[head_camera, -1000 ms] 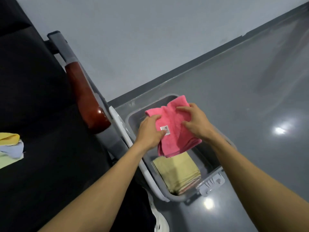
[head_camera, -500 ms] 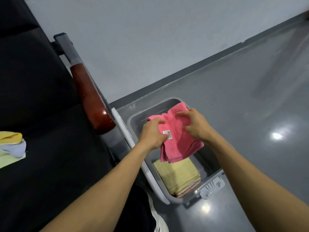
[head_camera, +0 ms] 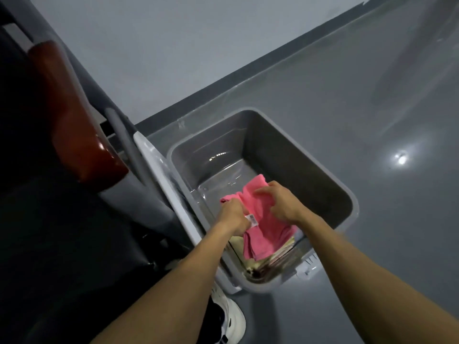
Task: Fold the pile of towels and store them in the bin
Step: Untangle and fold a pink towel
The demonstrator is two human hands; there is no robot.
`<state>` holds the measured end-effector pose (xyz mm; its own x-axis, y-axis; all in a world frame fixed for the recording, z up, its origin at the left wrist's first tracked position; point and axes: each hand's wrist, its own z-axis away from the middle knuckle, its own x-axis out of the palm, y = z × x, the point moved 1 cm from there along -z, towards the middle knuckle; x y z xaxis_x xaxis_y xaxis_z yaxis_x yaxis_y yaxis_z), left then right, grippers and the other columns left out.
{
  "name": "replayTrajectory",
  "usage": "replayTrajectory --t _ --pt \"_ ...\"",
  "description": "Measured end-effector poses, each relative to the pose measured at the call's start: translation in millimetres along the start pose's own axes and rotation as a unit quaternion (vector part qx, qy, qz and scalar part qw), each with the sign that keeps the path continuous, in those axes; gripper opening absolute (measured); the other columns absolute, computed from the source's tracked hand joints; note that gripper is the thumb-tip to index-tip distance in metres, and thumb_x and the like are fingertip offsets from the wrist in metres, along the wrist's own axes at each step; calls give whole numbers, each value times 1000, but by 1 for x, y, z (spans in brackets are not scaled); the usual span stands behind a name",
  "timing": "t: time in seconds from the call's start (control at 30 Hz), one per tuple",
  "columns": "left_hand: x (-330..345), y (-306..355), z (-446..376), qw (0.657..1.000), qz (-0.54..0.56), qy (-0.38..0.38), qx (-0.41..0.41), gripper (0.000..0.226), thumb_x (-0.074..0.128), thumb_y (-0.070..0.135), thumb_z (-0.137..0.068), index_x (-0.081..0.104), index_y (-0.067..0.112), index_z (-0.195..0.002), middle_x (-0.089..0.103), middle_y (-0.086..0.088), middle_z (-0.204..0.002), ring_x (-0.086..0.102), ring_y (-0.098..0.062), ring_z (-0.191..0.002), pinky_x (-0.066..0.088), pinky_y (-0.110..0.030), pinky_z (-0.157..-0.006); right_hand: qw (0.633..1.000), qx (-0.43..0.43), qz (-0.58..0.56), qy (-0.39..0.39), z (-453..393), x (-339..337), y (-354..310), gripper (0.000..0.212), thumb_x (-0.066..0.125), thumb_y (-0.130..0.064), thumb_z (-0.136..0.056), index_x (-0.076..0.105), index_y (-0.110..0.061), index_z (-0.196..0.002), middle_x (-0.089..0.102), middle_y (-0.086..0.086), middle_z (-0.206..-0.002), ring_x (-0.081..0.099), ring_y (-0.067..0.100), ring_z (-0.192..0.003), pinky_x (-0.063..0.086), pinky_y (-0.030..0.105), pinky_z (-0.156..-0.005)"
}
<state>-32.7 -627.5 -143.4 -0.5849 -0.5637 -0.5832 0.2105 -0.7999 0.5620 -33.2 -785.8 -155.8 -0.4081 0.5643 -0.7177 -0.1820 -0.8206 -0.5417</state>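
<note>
A grey plastic bin (head_camera: 332, 187) stands on the grey floor beside a dark seat. Inside it, a folded pink towel (head_camera: 267, 234) with a small white label lies on top of a stack of folded yellow towels (head_camera: 263, 263) at the bin's near end. My left hand (head_camera: 232, 216) grips the pink towel's left edge near the label. My right hand (head_camera: 279, 202) holds its far edge with curled fingers. Both hands are down inside the bin. The far half of the bin shows its bare bottom.
A dark seat (head_camera: 62, 232) with a red-brown armrest (head_camera: 74, 115) fills the left side. A white lid (head_camera: 169, 194) leans between seat and bin. A white shoe (head_camera: 229, 319) shows at the bottom. Grey floor (head_camera: 372, 108) stretches to the right, meeting a pale wall (head_camera: 173, 45).
Both hands have lowered the pink towel from above the bin's rim down onto the yellow stack inside. The view has moved closer to the bin, and the towel pile on the seat is out of view.
</note>
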Motion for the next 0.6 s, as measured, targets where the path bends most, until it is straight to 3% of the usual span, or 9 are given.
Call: replayTrajectory --t 0.1,0.2,0.33,0.6 --pt "8 -12 -12 997 -59 -49 1 42 72 6 -87 65 5 -128 66 -12 -127 68 -26 -103 56 -29 -84 1000 10 10 -25 -12 17 19 69 57 7 -79 58 -25 -140 47 8 -141 53 29 -127 43 34 -106" --pt "8 -26 -19 992 -111 -56 -1 46 73 16 -91 61 10 -135 60 -11 -138 60 -27 -123 49 -32 -102 998 34 35 -49 -16 31 31 61 61 -1 -87 54 -23 -143 49 11 -142 47 27 -133 36 33 -112" --pt "-3 -26 -18 991 -132 -22 3 36 70 11 -91 65 5 -126 62 -16 -131 54 -30 -128 47 -33 -100 996 63 41 -48 -16 34 33 57 65 -9 -90 50 -18 -144 48 14 -141 49 30 -128 37 36 -110" --pt "-77 13 25 977 -167 97 94 42 69 19 -91 59 17 -132 54 -11 -141 53 -32 -130 44 -38 -107 997 -18 27 72 6 -35 -49 44 60 -17 -92 58 -17 -136 53 15 -131 54 31 -120 43 37 -105"
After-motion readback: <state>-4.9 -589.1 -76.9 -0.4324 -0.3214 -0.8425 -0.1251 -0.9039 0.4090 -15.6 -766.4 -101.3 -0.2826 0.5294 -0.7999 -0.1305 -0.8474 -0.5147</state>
